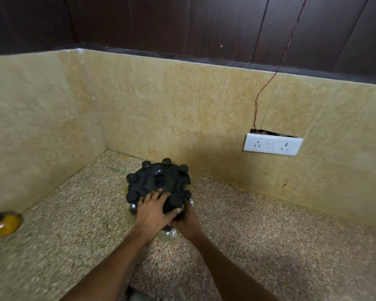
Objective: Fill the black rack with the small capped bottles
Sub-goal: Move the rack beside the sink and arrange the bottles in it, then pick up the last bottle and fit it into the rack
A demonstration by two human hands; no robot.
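Black rack (159,185) under flat left hand (153,210), fingers spread.

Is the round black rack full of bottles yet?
Not full. The black rack shows open notches on its right edge.

Matt black plastic rack (154,183); speckled stone counter (258,246); glossy bottles (132,208).

A speckled granite counter (258,246) carried the items, bounded left and far by beige stone walls. A round black rack (159,185) stood on it near the far corner, capped bottles seated around its rim. A yellow-filled capped bottle (2,223) lay at the left wall, well apart.
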